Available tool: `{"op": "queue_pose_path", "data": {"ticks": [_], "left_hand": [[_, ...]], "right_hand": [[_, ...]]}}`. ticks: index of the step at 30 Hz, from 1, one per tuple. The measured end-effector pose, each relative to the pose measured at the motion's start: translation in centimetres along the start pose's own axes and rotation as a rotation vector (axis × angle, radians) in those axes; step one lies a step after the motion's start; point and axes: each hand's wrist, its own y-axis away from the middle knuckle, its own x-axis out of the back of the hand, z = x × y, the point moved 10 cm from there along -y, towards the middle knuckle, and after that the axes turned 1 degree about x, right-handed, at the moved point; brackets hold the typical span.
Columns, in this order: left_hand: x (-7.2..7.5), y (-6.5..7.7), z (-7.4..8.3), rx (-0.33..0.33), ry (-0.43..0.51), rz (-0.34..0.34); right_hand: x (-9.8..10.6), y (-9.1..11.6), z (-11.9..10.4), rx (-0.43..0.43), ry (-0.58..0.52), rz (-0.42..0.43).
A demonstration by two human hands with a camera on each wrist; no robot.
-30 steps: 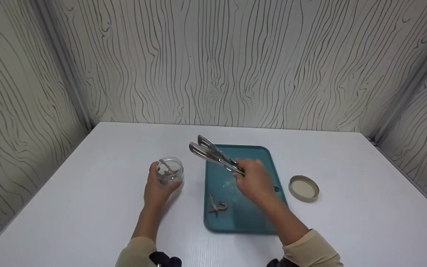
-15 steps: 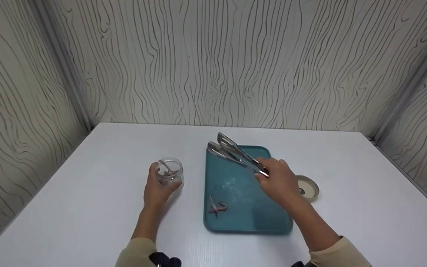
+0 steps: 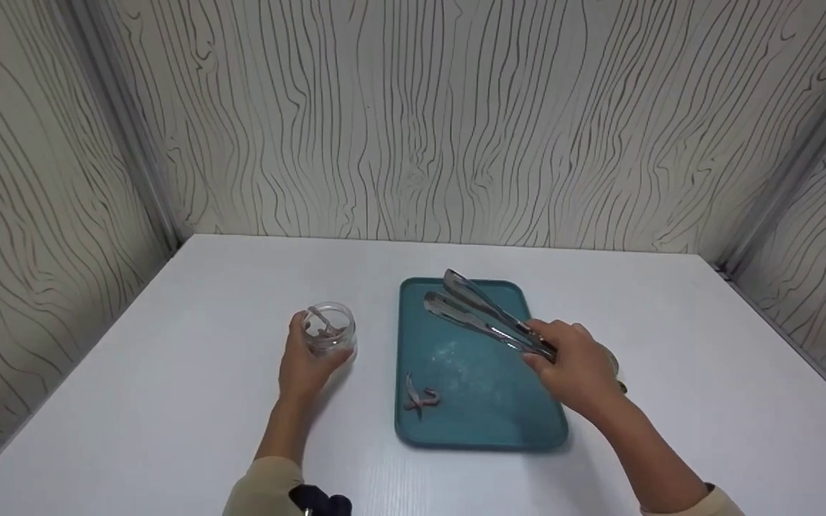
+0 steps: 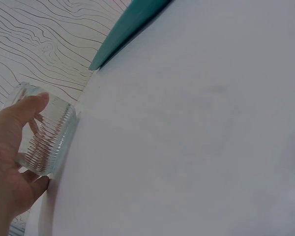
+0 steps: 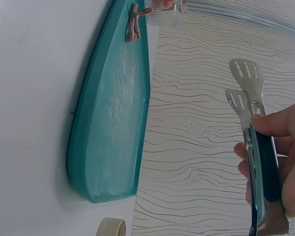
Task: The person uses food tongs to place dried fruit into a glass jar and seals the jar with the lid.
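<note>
My left hand (image 3: 305, 367) grips an uncapped clear glass jar (image 3: 340, 342), thumb on one side and fingers round the other. Several thin pinkish-brown strips lie inside the jar, and one leans up to the rim. In my right hand (image 3: 576, 367) are metal tongs (image 3: 459, 313) with slotted heads, their arms spread and nothing between the tips. They hang over the right part of a teal tray (image 3: 477, 423). A few more pinkish-brown strips (image 5: 132, 24) rest near the tray's left front corner; their exact kind is unclear.
A round beige lid (image 5: 111, 227) lies right of the tray, mostly hidden behind my right hand in the head view. Patterned panels (image 3: 413, 122) enclose the white table (image 3: 169, 373) at the back and sides.
My right hand has moved right with the tongs, from the jar's side of the tray to the tray's right edge, and now covers the lid. The left hand and jar stay put.
</note>
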Motion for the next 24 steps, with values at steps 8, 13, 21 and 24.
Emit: {"op": "queue_pose_path", "data": {"ticks": [8, 13, 21, 24], "left_hand": [[-0.1, 0.0, -0.2, 0.018, 0.000, -0.004], [-0.2, 0.0, -0.2, -0.003, 0.008, 0.003], [0.0, 0.0, 0.0, -0.008, 0.020, 0.015], [0.0, 0.1, 0.0, 0.000, 0.019, 0.012]], "right_hand": [[-0.7, 1.7, 1.3, 0.058, 0.000, -0.070], [-1.9, 2.7, 2.4, 0.016, -0.064, -0.161], [-3.9, 3.8, 2.9, 0.050, -0.069, -0.273], [-4.5, 4.1, 2.9, 0.077, -0.067, -0.307]]}}
